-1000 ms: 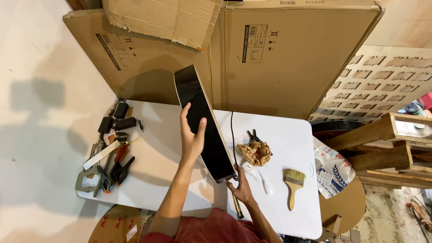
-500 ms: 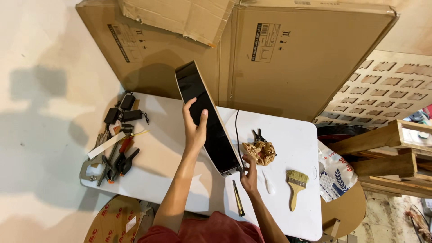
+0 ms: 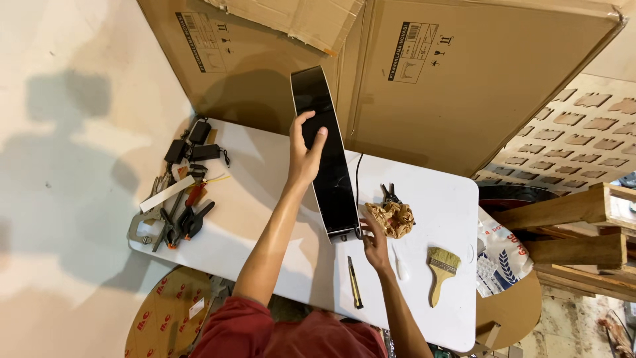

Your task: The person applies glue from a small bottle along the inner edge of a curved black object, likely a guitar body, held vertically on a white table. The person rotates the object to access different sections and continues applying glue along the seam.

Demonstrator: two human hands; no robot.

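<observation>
The left hand (image 3: 306, 154) clasps the long black panel (image 3: 326, 149) mid-length, fingers curled over its face. The right hand (image 3: 375, 237) pinches its lower corner by the cable (image 3: 357, 182). Since a second ago the panel has tipped steeper above the white bench (image 3: 265, 199), beside the wooden brush (image 3: 440, 270).

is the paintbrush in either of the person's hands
No, the paintbrush lies on the white table, apart from the right hand and the left hand.

Glossy black panel (image 3: 328, 159), perhaps acrylic; matt white table (image 3: 265, 199).
</observation>
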